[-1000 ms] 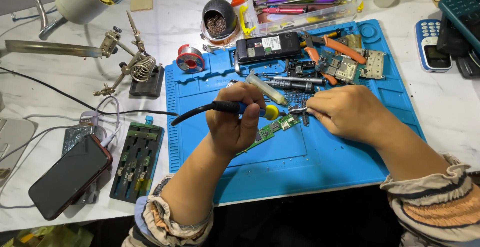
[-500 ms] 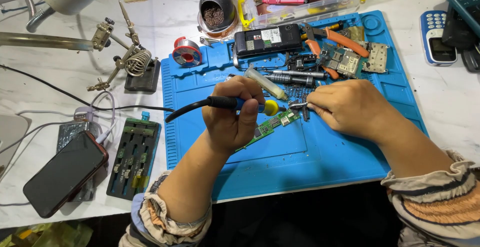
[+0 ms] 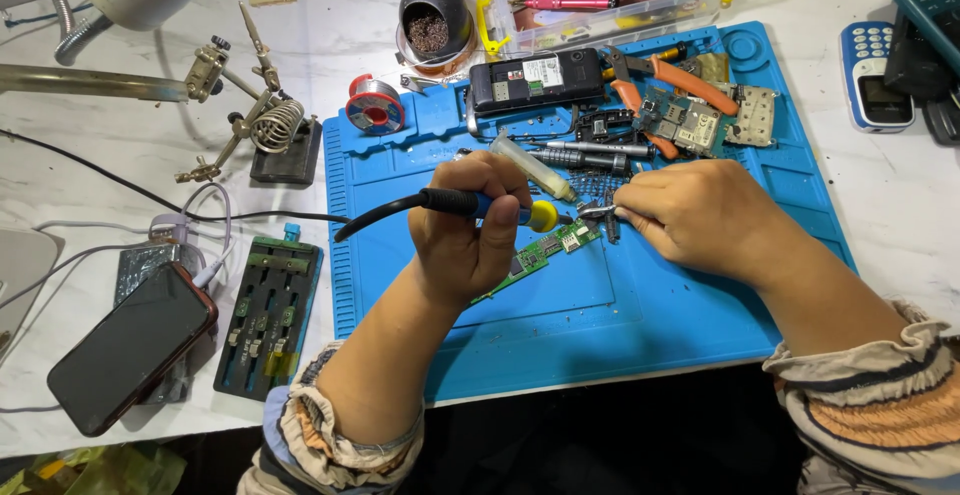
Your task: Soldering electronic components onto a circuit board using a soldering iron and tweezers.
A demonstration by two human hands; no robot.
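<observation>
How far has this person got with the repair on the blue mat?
Done: a phone lies opened on the blue mat, loose boards beside it. In hand: the left hand holds a soldering iron to the green circuit board; the right hand steadies it with tweezers. Left: nothing is reassembled.

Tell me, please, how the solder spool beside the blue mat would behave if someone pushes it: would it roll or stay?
The solder spool seems to lie on its flat side, so it would probably slide rather than roll. It looks compact and is likely heavy for its size. Its loose wire end may bend easily.
</observation>
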